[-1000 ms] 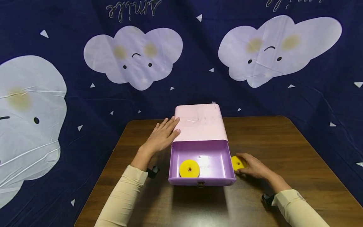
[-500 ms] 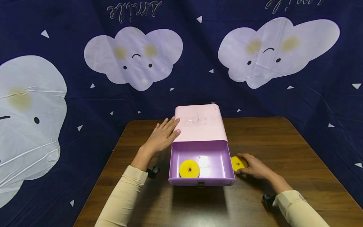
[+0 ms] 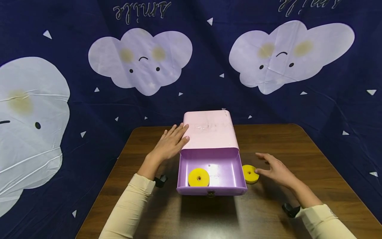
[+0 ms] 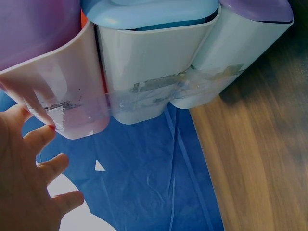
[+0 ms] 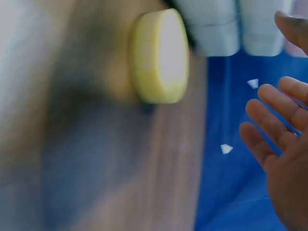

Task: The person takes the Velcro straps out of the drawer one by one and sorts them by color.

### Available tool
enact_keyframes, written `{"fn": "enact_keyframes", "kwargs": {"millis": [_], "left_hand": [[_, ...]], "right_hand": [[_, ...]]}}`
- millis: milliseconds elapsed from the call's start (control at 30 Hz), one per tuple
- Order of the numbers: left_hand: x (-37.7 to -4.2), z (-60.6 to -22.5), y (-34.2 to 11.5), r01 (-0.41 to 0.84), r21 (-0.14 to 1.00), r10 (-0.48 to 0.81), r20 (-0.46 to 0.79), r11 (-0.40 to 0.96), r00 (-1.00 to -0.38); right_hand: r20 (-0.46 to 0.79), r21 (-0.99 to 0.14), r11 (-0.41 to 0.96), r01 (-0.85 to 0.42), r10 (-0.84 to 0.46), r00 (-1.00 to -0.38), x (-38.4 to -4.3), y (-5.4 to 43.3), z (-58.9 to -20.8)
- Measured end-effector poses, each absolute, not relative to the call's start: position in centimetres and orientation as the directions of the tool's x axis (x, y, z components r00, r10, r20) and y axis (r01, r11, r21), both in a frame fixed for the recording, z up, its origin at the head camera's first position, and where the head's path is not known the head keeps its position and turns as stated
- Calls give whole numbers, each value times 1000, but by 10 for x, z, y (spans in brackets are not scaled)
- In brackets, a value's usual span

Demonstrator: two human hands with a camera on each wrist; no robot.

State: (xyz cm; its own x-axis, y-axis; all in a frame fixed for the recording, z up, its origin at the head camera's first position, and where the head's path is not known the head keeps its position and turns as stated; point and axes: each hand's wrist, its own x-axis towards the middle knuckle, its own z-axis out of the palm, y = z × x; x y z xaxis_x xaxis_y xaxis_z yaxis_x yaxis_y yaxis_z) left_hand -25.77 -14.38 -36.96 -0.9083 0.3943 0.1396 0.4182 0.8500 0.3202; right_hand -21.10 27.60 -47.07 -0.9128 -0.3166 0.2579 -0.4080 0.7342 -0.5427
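One table (image 3: 274, 139) bears two yellow discs (image 3: 194, 178) (image 3: 252, 176) and one pulled-out drawer (image 3: 225, 169); left hand (image 3: 169, 143) and right hand (image 3: 277, 170) spread, gripping nothing.

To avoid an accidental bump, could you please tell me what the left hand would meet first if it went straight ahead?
The left hand would likely meet the pale pink, round-cornered plastic box at once: its fingertips overlap the box's edge in view, though actual contact is hard to judge.
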Motion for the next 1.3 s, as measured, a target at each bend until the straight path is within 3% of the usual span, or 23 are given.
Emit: {"fn": "enact_keyframes", "kwargs": {"millis": [300, 600, 767, 1000, 1200, 1300], "left_hand": [[-259, -372, -146, 415, 310, 393, 135, 855, -910], [-259, -371, -147, 413, 322, 391, 132, 852, -911], [-258, -370, -146, 414, 319, 393, 131, 852, -910], [-259, -370, -146, 413, 310, 390, 134, 856, -911], [-259, -370, -145, 420, 318, 394, 145, 850, -908], [-259, -369, -145, 425, 321, 398, 150, 846, -905]], "right_hand": [[481, -480, 690, -542, -310, -820, -201, 253, -422], [631, -401, 555, -729, -410, -659, -182, 213, -379], [645, -360, 493, -792, -482, -593, -173, 193, -365], [572, -362, 488, -795, -557, -602, -165, 164, -354], [535, -293, 476, -829, -637, -555, -167, 141, -357], [483, -280, 492, -824, -669, -564, -167, 132, -359]]}}
